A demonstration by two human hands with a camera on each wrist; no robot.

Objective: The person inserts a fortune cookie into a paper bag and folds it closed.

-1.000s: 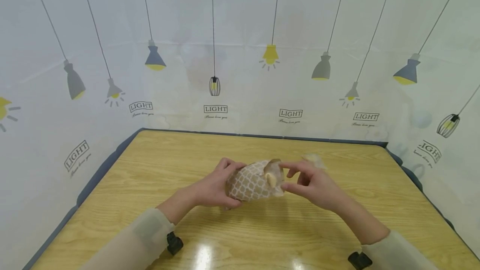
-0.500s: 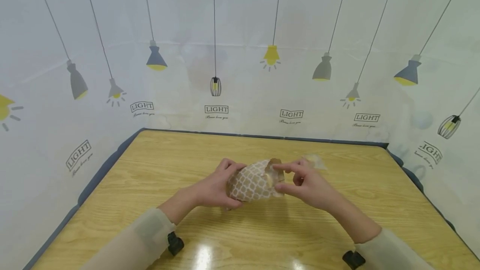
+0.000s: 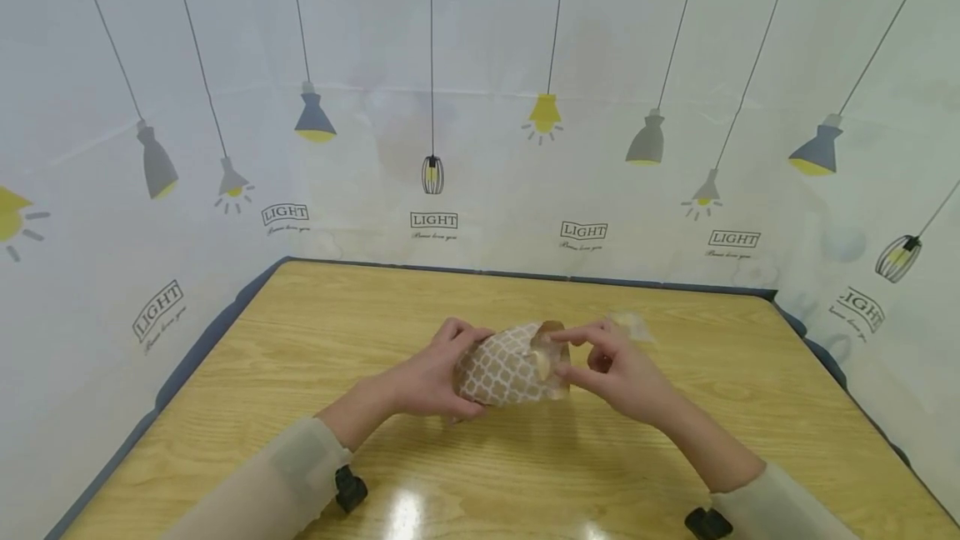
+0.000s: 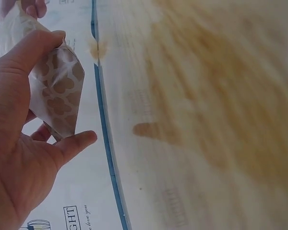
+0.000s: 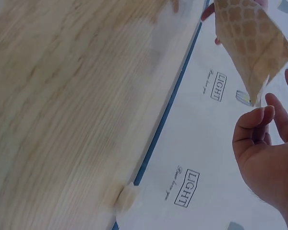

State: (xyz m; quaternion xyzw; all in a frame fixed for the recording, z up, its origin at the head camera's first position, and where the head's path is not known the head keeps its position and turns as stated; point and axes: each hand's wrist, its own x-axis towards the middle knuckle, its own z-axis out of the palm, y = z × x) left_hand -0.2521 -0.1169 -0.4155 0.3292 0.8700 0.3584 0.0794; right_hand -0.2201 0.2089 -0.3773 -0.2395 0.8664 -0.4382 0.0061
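My left hand (image 3: pixel 435 369) grips the closed end of a brown paper bag (image 3: pixel 498 367) with a white lattice pattern, fingers over the top and thumb below. The bag lies tilted on its side, its mouth facing right. At the mouth shows a pale yellow piece (image 3: pixel 542 365), partly hidden by the paper. My right hand (image 3: pixel 630 373) reaches to that mouth, index finger and thumb apart with their tips right at the opening, the other fingers bent. In the right wrist view, the bag's pointed lower corner (image 5: pixel 254 93) hangs close to the right hand's fingers (image 5: pixel 252 122).
A small clear packet (image 3: pixel 633 325) with something pale inside lies on the wooden table (image 3: pixel 360 307), behind the right hand. A sheet printed with lamps (image 3: pixel 480 132) stands round the table's far and side edges, which carry a dark blue border.
My right hand has moved left, its index finger and thumb now overlapping the bag's mouth. My left hand and the bag have hardly moved.
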